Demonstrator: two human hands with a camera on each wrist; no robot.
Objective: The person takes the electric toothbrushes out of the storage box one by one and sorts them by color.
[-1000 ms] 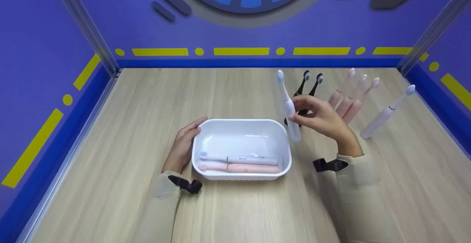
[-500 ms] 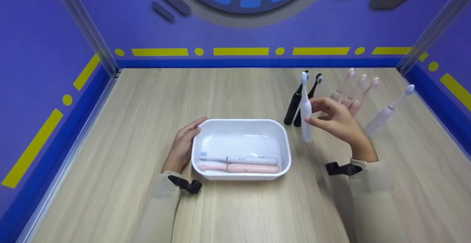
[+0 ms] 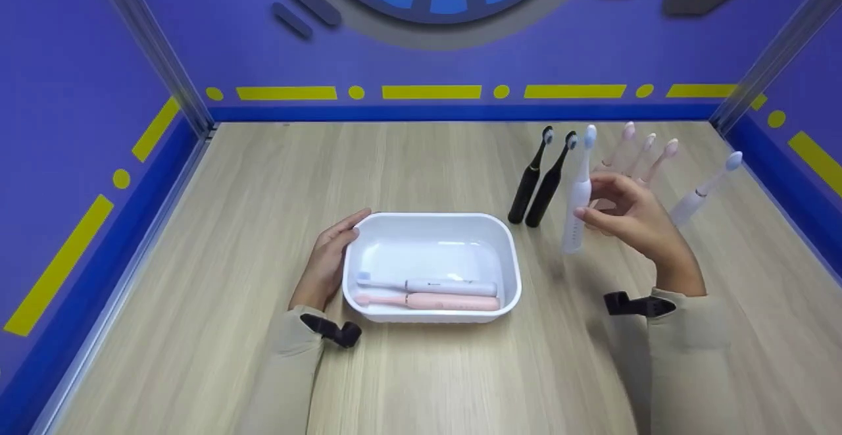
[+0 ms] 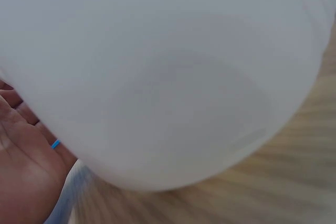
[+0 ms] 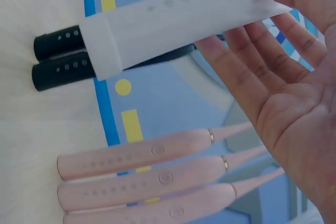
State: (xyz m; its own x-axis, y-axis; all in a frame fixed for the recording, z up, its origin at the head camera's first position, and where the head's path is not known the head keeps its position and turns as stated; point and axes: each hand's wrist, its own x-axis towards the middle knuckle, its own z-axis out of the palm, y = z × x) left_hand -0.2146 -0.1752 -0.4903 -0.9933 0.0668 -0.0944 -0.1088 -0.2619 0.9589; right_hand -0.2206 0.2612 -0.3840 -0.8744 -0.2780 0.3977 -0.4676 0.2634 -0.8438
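A white electric toothbrush (image 3: pixel 577 201) with a pale blue brush head stands nearly upright in my right hand (image 3: pixel 635 221), pinched between thumb and fingertips. In the right wrist view its white handle (image 5: pixel 178 24) slants across two black toothbrushes. My left hand (image 3: pixel 323 264) holds the left end of a white plastic basin (image 3: pixel 432 216), its thumb at the rim. Inside the basin lie a white toothbrush (image 3: pixel 450 286) and a pink toothbrush (image 3: pixel 454 301), side by side. The left wrist view is mostly filled by the basin's outer wall (image 4: pixel 173 93), with the palm beside it.
Two black toothbrushes (image 3: pixel 524 195) stand right of the basin. Behind my right hand stand several pink toothbrushes (image 5: pixel 142 156), partly hidden in the head view. Farther right is another white toothbrush (image 3: pixel 691 203). Blue panels (image 3: pixel 434 60) border the wooden table (image 3: pixel 296 165).
My right hand has carried the white toothbrush rightward, from beside the basin, past the black toothbrushes, to their right side. The left hand and basin have stayed in place.
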